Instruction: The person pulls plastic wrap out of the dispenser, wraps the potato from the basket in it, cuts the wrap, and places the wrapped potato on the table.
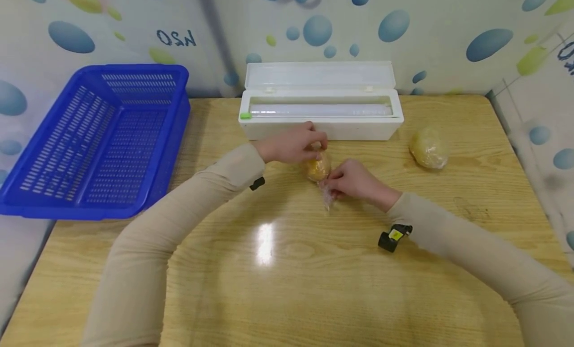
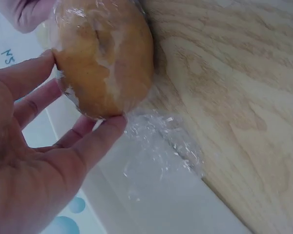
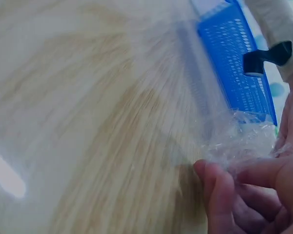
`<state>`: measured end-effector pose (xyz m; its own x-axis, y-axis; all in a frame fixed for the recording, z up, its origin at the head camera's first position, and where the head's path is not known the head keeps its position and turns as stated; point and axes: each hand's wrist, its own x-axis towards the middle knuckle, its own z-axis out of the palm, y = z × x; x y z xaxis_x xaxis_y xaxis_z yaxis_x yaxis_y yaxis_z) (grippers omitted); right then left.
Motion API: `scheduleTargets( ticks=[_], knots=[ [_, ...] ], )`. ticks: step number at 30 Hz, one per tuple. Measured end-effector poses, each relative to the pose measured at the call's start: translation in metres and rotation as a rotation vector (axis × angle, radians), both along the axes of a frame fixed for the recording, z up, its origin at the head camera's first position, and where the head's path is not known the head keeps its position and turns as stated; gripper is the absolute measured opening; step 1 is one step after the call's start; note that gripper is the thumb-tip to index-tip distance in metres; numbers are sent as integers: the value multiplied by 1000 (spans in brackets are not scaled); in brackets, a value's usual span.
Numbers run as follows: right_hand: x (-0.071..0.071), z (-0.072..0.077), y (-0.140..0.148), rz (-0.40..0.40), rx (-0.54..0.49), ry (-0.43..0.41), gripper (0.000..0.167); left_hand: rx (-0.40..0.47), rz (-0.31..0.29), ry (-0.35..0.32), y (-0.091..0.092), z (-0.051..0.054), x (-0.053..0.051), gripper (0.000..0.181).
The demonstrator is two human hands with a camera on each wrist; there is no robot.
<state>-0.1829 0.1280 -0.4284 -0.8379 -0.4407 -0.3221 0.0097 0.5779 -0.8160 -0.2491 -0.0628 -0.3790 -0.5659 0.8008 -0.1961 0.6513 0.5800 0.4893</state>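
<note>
A round orange-yellow item [image 1: 318,167], fruit-like but of unclear kind, is wrapped in clear cling film over the table. My left hand [image 1: 293,144] holds it from the far left side, its thumb and fingers spread around the item [image 2: 105,58] in the left wrist view. Just to the right, my right hand [image 1: 357,179] pinches the gathered tail of cling film [image 1: 328,193] at the item's near side. In the right wrist view the bunched film [image 3: 239,139] sits above the thumb and curled fingers; the item itself is hidden there.
Behind the hands a white cling film dispenser [image 1: 320,130] stands with its lid up, a roll [image 1: 320,110] inside. A blue plastic basket [image 1: 172,153] is at the left. Another film-wrapped, yellowish round item [image 1: 429,148] lies on the wooden table [image 1: 287,287] at the right.
</note>
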Motion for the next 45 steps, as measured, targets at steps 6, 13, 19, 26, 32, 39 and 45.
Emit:
scheduleTargets(
  ticks=[6, 13, 19, 26, 32, 39, 45],
  knots=[
    [-1, -7, 5, -211, -343, -445, 19, -11, -2, -3, 2, 0, 0, 23],
    [1, -12, 7, -260, -668, -746, 26, 5, -5, 8, 0, -1, 0, 22],
    [0, -8, 14, -195, -591, -747, 24, 12, -34, 20, -1, -4, -1, 21],
    [-8, 14, 31, 245, -52, -23, 24, 1, -48, 3, 2, -3, -6, 28],
    [0, 18, 22, 700, 311, 1015, 28, -39, 9, -52, 0, 1, -12, 45],
    [7, 9, 0, 932, 606, 1545, 33, -95, -12, -63, 3, 7, -13, 38],
    [8, 4, -13, 917, 608, 1629, 15, -131, -14, -69, 6, 8, -14, 36]
  ],
)
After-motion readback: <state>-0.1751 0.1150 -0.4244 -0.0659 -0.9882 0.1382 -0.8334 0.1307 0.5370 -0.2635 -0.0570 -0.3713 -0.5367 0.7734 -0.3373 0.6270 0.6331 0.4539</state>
